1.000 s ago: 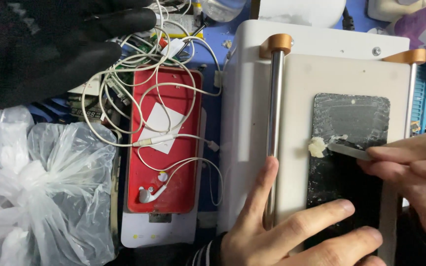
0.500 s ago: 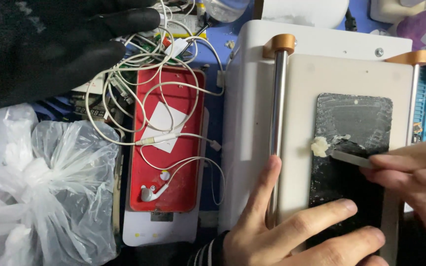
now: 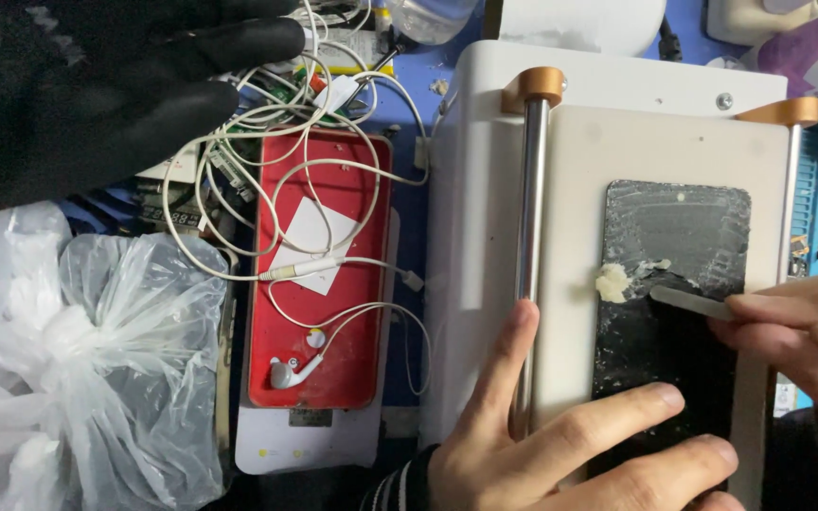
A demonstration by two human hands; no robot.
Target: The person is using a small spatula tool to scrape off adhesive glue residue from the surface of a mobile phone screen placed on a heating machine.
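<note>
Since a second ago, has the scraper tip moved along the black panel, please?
Yes. The scraper in the right hand has slid slightly left, closer to the glue lump at the black panel edge.

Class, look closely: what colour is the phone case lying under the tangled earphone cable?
The phone case is red, with a white square patch inside; the head view shows it clearly.

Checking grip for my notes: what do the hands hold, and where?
The right hand pinches a thin flat scraper by its rear end. The left hand grips nothing; its fingers press the dark panel.
</note>
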